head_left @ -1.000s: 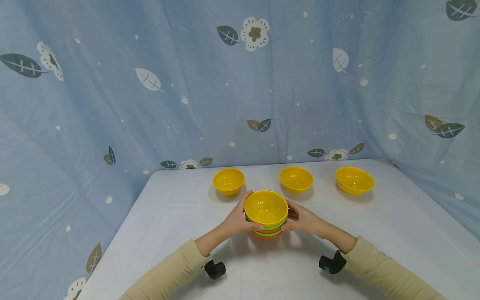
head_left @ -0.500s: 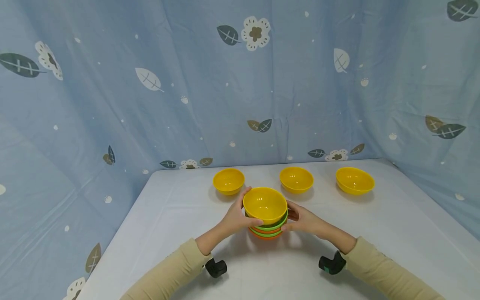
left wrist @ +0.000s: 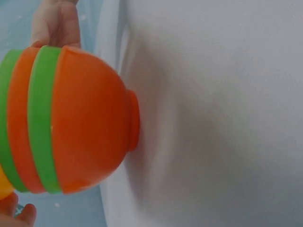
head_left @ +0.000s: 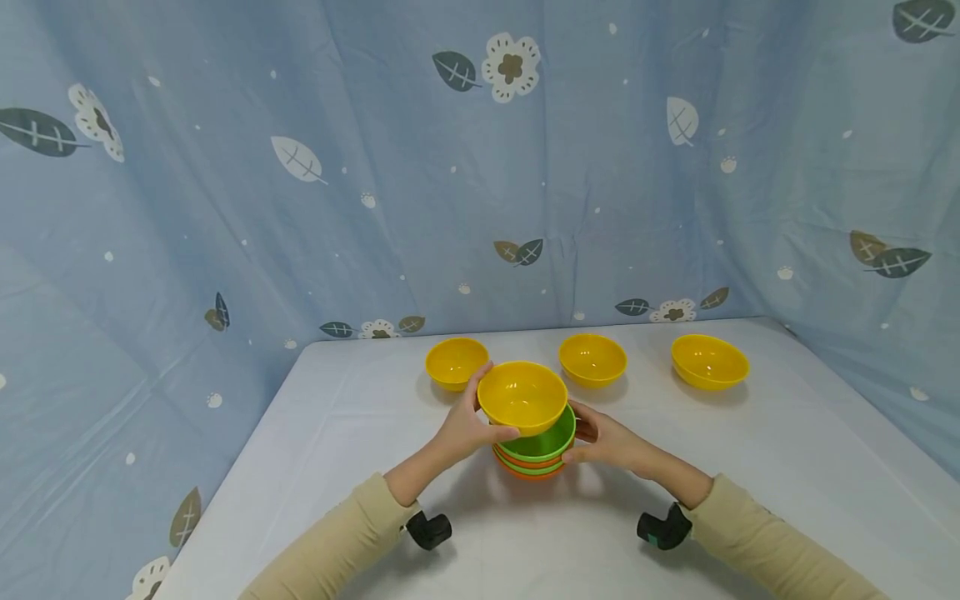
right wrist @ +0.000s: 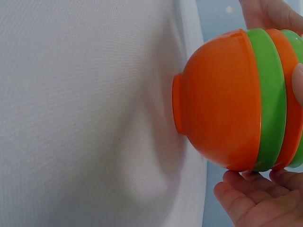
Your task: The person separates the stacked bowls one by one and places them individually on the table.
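Observation:
In the head view my left hand (head_left: 467,429) grips a yellow bowl (head_left: 522,400) by its side, thumb near the front rim. That bowl sits raised and shifted left over a nested stack of green and orange bowls. The green bowl (head_left: 547,442) on top shows its inside. My right hand (head_left: 609,437) holds the stack from the right, thumb in front, fingers behind. Both wrist views show the lowest orange bowl (left wrist: 90,118) from the side, with green rims above it. Whether its foot touches the table is unclear. In the right wrist view, fingers (right wrist: 265,198) rest against the stack.
Three more yellow bowls stand upright along the back of the table: a left one (head_left: 455,367), a middle one (head_left: 592,362) and a right one (head_left: 708,363). A white cloth (head_left: 375,417) covers the table. Behind hangs a blue patterned curtain (head_left: 420,208).
The yellow bowl has come up out of the stack with my left hand, moving up and slightly left, uncovering the green bowl. My right hand and the stack stay nearly in place.

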{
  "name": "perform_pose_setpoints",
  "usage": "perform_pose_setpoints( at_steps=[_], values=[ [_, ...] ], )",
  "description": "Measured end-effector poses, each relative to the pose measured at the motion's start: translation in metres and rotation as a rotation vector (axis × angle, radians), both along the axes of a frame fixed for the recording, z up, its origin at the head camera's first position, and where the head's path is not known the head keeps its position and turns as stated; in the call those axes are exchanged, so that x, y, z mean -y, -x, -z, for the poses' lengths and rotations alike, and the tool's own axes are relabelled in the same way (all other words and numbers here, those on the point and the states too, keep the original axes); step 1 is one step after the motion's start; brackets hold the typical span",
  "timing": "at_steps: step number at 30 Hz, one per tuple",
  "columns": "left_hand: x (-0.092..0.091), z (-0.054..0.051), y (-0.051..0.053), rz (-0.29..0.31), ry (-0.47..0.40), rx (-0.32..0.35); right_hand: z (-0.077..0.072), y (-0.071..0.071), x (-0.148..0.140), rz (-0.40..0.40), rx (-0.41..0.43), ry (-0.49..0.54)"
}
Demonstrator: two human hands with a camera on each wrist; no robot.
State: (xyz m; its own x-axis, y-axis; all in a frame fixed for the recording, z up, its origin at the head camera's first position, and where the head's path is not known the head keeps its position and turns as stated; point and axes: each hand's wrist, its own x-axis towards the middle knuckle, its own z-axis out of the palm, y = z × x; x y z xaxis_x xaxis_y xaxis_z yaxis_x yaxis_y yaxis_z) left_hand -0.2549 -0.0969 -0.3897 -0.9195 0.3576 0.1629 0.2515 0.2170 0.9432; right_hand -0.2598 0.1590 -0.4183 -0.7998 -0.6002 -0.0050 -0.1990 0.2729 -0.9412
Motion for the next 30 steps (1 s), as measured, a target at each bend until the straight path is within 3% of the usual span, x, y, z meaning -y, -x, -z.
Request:
perform_pose_setpoints(
  at_steps=[11,25,30],
  values=[
    [0.015,-0.009,0.008,-0.065,-0.049,-0.001,0.002,0.0,-0.001,-0.009,-0.007,0.004],
    [0.04,-0.028,0.016,-0.141,-0.132,-0.038,0.002,0.0,-0.001,-0.017,-0.026,0.028],
    [0.05,-0.032,0.019,-0.179,-0.103,-0.052,0.001,0.0,-0.001,-0.019,-0.017,0.037]
  ],
)
